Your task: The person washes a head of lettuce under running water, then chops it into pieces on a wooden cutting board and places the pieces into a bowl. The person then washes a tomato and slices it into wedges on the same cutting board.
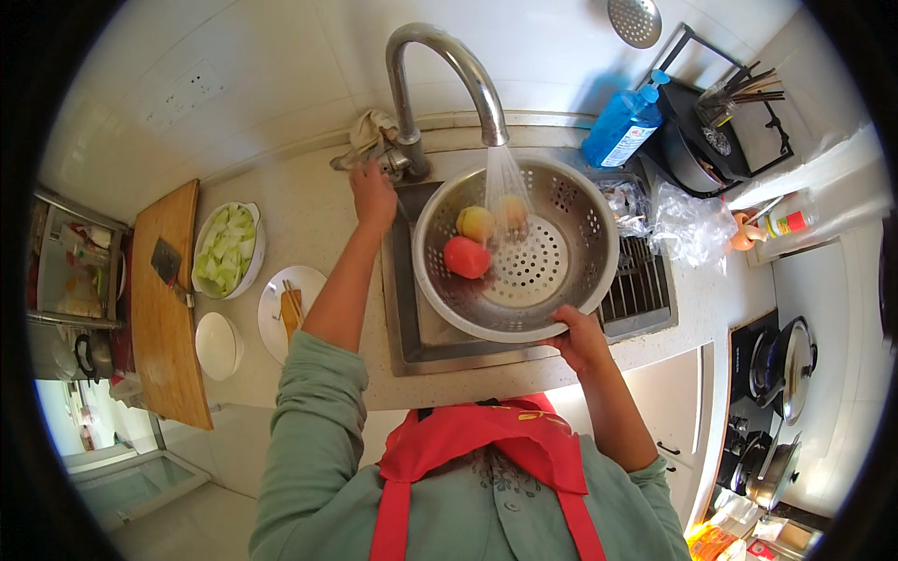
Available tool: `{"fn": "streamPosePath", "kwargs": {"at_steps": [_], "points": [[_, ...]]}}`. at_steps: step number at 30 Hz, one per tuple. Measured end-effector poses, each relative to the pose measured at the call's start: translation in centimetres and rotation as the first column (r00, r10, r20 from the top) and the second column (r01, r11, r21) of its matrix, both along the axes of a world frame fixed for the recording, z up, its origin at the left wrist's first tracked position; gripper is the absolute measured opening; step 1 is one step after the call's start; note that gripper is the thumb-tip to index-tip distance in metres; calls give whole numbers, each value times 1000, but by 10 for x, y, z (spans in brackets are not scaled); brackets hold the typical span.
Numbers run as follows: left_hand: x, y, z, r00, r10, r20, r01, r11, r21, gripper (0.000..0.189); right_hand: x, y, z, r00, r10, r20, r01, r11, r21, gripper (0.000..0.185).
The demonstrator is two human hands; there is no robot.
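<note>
A perforated stainless steel colander (593, 242) rests over the sink (403, 336). In it lie a red tomato (466, 258) and two yellowish round fruits (475, 223), one of them blurred under the running water (504, 172). My right hand (579, 340) grips the colander's near right rim, thumb on top and fingers below. On the left, my left hand (373, 196) is at the side handle of the chrome faucet (449, 42); its fingertips are partly hidden there. Water streams from the spout into the colander.
Left on the counter are a dish of chopped green vegetable (226, 245), a white bowl (217, 345), a plate with chopsticks (270, 298) and a cleaver (168, 263) on a wooden board (165, 350). Right are blue pump bottle (621, 130), plastic bags (691, 224) and a lidded pan (796, 372) on the stove.
</note>
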State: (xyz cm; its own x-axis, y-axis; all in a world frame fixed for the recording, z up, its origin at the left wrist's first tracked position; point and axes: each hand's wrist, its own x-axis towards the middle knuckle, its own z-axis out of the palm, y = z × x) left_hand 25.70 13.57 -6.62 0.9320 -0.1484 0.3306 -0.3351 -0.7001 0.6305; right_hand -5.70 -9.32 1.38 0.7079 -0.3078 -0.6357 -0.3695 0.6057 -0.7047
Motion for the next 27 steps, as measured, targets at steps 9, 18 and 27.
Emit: {"fn": "streamPosePath", "kwargs": {"at_steps": [9, 18, 27], "points": [[-111, -132, 26, 758, -318, -569, 460, 880, 121, 65, -16, 10, -7, 999, -32, -10, 32, 999, -43, 35], [-138, -142, 15, 564, -645, -516, 746, 665, -17, 69, -49, 11, 0, 999, -12, -52, 10, 999, -37, 37], [-153, -159, 25, 539, -772, -337, 836, 539, 101, 75, -29, 24, -4, 1000, 5, -3, -5, 999, -41, 35]]}}
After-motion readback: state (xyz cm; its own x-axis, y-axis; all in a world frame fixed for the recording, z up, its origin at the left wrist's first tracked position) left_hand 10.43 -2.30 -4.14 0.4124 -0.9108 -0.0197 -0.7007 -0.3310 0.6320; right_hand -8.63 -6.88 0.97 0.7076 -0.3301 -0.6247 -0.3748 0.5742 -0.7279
